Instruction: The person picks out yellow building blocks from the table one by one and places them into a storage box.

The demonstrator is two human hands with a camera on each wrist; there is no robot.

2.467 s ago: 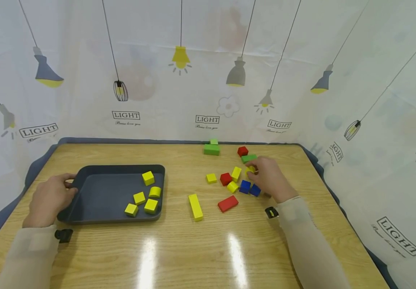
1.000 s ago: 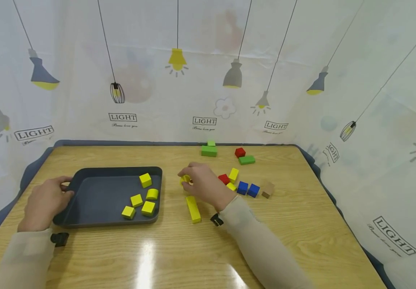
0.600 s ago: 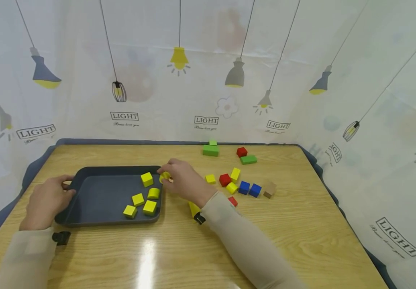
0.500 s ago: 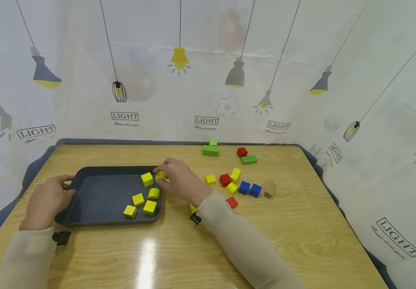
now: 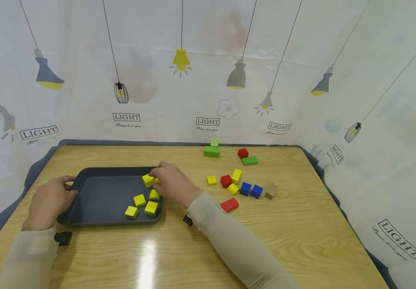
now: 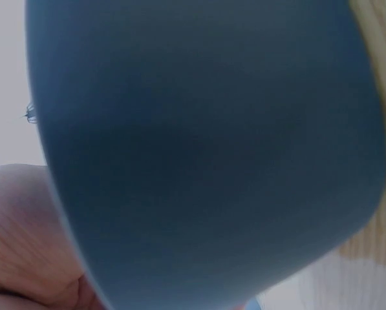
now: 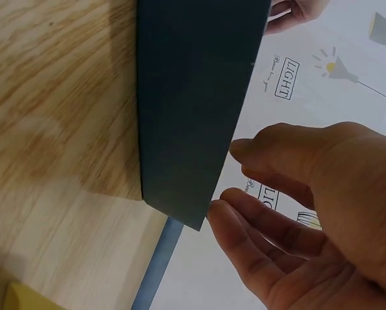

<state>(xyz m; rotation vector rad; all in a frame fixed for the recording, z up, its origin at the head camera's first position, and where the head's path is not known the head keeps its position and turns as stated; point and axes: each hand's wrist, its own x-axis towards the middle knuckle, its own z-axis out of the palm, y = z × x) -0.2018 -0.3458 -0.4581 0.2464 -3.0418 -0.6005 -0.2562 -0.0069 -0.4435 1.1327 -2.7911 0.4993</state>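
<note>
On the left of the table, in the head view, is a dark rectangular tray (image 5: 103, 196) with several yellow blocks (image 5: 139, 200) in its right half. My left hand (image 5: 49, 200) grips its left rim; the tray's wall fills most of the left wrist view. My right hand (image 5: 173, 182) is over the back right corner of the tray, fingers and thumb around a small yellow block (image 5: 157, 181) that they mostly cover. In the right wrist view, the thumb and fingertips are right at the tray's rim, and its wall hides what is between them.
Right of centre lie a flat red block (image 5: 229, 204), a red block (image 5: 226, 181), two blue cubes (image 5: 245, 188), a brown block (image 5: 271, 191) and more yellow pieces (image 5: 236, 176). Green blocks (image 5: 212, 151) stand near the back edge. My right forearm crosses the table's middle.
My right hand has carried a yellow block left from the loose pile to the tray's back right corner and lowered it. The long yellow block is now hidden behind the right arm. My left hand stays put.
</note>
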